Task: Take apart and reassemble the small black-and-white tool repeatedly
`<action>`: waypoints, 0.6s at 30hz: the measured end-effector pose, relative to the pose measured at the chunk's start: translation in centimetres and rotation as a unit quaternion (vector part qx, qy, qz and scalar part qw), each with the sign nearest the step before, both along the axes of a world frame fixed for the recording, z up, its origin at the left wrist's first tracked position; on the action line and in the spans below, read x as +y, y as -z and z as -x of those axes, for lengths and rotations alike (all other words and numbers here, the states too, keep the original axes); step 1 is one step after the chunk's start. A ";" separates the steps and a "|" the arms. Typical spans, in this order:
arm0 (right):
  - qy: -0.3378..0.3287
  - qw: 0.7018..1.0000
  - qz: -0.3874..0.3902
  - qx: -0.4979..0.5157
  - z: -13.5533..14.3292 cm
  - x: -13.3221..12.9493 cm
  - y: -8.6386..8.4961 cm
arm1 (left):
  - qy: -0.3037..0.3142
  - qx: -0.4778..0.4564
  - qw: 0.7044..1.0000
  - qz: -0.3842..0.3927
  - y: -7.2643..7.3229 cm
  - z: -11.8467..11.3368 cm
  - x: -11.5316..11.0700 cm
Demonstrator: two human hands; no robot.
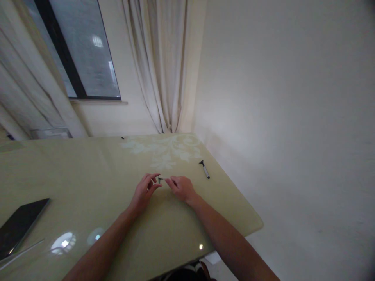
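Between the fingertips and thumb of my left hand (146,187) is a small dark green piece (159,180) with thin upright bars. It is too small to name. My right hand (181,188) is closed, thumb and index finger pinched together. From that pinch a short thin light-coloured tip (164,178) points left and meets or nearly meets the green piece. The rest of the thin thing is hidden by the fingers. A razor (204,169) with a grey and black handle lies on the table, to the right of and beyond my right hand.
The glossy pale table (96,175) has a white floral pattern at its far end. A black tablet-like slab (22,223) lies at left, near a thin white cable (22,253). A small dark bit (123,137) lies by the far edge. A wall (281,128) borders the right.
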State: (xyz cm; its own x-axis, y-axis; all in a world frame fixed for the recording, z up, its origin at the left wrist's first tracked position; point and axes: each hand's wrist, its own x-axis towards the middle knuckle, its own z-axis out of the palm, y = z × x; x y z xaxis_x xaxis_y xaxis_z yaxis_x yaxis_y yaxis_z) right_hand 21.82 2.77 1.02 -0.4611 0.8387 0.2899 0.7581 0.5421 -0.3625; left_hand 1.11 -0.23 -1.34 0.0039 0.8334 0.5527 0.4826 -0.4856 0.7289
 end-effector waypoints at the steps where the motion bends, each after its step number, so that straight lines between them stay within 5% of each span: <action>1: 0.022 1.000 -0.001 0.003 0.1 0.0 0.0 | 0.002 0.002 1.000 0.000 0.0 0.1 0.0; 18: -0.007 0.999 -0.005 0.043 0.5 -0.3 0.5 | 0.016 0.024 1.000 -0.012 -0.1 0.8 -0.2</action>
